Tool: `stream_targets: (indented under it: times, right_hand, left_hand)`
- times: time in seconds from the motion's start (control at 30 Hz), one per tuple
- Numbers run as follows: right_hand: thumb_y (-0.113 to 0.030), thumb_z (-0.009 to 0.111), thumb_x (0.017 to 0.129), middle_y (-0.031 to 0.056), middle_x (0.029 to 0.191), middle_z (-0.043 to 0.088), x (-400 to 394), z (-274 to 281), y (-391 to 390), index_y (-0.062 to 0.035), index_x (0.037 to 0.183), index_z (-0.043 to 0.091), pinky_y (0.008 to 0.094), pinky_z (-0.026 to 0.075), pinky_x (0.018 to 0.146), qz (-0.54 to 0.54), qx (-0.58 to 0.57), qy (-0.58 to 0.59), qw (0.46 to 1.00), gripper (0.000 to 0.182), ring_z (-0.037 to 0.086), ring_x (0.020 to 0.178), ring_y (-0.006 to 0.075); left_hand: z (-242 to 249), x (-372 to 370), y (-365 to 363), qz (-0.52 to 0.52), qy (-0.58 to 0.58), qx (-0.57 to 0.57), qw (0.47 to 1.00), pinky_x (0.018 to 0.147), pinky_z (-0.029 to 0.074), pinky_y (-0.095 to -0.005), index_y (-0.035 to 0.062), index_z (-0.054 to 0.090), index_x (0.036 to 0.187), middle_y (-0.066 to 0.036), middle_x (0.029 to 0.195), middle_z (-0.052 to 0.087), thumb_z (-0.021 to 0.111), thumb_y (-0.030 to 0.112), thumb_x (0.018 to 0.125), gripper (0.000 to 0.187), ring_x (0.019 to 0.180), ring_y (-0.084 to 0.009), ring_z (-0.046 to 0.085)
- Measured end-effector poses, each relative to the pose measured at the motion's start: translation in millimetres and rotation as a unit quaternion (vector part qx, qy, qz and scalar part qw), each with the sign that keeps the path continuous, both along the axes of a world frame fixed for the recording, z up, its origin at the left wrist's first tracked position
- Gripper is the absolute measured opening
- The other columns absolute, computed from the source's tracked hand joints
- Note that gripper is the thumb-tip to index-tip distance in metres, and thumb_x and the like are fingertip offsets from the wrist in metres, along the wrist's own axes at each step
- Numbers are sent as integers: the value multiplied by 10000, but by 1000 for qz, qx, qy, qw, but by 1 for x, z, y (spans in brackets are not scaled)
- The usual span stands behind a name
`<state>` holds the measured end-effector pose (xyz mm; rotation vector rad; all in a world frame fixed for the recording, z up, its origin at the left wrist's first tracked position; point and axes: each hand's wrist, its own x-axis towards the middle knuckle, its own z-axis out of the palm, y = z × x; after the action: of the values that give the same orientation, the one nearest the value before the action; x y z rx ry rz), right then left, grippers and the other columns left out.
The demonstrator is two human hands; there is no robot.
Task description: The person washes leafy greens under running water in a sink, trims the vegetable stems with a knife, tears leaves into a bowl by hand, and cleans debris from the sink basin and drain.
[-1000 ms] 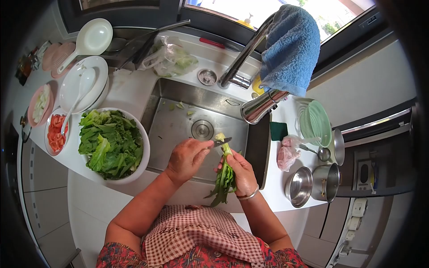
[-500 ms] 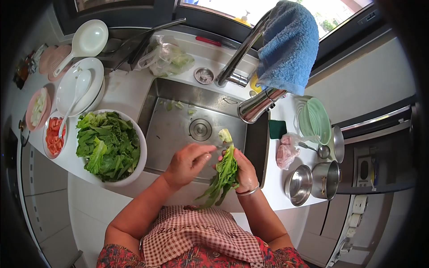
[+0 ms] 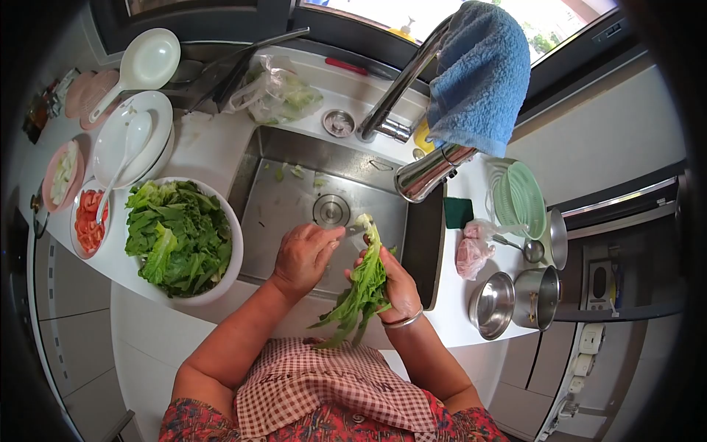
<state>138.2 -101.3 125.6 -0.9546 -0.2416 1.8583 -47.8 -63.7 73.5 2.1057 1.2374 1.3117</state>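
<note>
- Greens (image 3: 180, 239) piled in 1 white bowl (image 3: 237, 247), left of sink (image 3: 291, 199); that lot looks done.
- Leafy stalk (image 3: 368, 276): 1, over the sink, pale end up. Looks left to do, leaves still attached.
- Right hand (image 3: 401, 287): fingers wrapped round stalk.
- Left hand (image 3: 300, 258): thumb and fingers pinching 1 knife (image 3: 356, 230), blade at pale end. Can't tell if it's biting.
- Sides: 1 bowl red pieces (image 3: 90, 221), 1 bowl pale pieces (image 3: 65, 173).

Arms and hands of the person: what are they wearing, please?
Both arms have short red sleeves with a dark and light pattern. The left hand is bare, without glove or bracelet; the right hand is gloveless too, with a silver-coloured bracelet at its wrist.
</note>
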Motion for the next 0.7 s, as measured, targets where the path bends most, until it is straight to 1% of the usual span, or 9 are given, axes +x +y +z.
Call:
stream_targets:
  times: [0.03,0.1,0.2,0.3,0.33,0.4,0.5,0.6,0.7]
  right_hand:
    - [-249,425,1019,81,971,572,0,0,-1,-28,1228,487,472,514,901,0,-1,0,1000,310,598,860,206]
    - [-246,429,1018,86,978,571,0,1,-1,-28,1224,489,479,510,906,-5,-1,-23,1000,306,595,864,203]
    - [-238,434,1016,83,954,581,2,4,-3,-27,1223,493,462,524,882,0,10,-22,1000,301,609,857,208]
    - [-252,440,1015,49,962,598,7,-2,-3,-48,1244,508,469,516,910,14,19,-77,997,314,612,874,180]
    - [-252,440,1015,49,962,598,5,-2,-2,-48,1244,508,469,516,910,15,20,-76,997,314,612,874,180]
    - [-232,442,1015,75,911,605,0,1,-1,-23,1250,493,405,558,806,-12,3,-99,995,318,636,810,218]
    - [-229,444,1015,83,925,607,-5,0,-1,-17,1271,481,404,559,802,-26,-5,-107,994,335,633,811,216]
    - [-226,444,1015,86,922,602,-3,4,-4,-12,1282,472,415,556,813,-6,11,-86,996,343,630,809,213]
    - [-229,448,1013,86,924,594,0,2,-5,-19,1291,466,430,551,828,7,18,-75,997,349,623,804,212]
  left_hand:
    - [-7,3,-1,0,0,-1,1000,666,481,-324,58,652,1088,-67,853,654,631,72,867,222,730,-214,589]
    - [-26,10,0,86,-220,-230,944,652,451,-269,35,641,1105,-10,796,604,625,108,907,212,710,-111,526]
    - [-42,-9,11,109,-223,-321,914,701,490,-299,34,636,1107,-90,906,676,584,137,943,201,778,-140,615]
    - [2,-1,-1,-8,-231,-265,936,658,449,-256,40,644,1114,-14,779,587,619,118,918,212,719,-105,526]
    - [13,2,-3,-8,-231,-264,936,658,449,-256,40,644,1114,-14,779,587,619,118,918,212,719,-105,526]
    - [26,7,-6,-94,-119,-110,982,670,479,-292,56,650,1111,-66,822,634,619,84,897,219,728,-180,590]
    - [20,13,-4,-99,-62,-42,992,681,498,-327,64,652,1107,-107,876,657,623,62,873,236,753,-243,620]
    - [14,7,0,-55,-57,-78,994,684,501,-327,61,652,1096,-110,891,662,631,60,861,235,764,-249,625]
    - [4,6,3,-39,-85,-88,992,680,490,-302,55,651,1087,-84,854,648,619,93,893,200,736,-186,606]
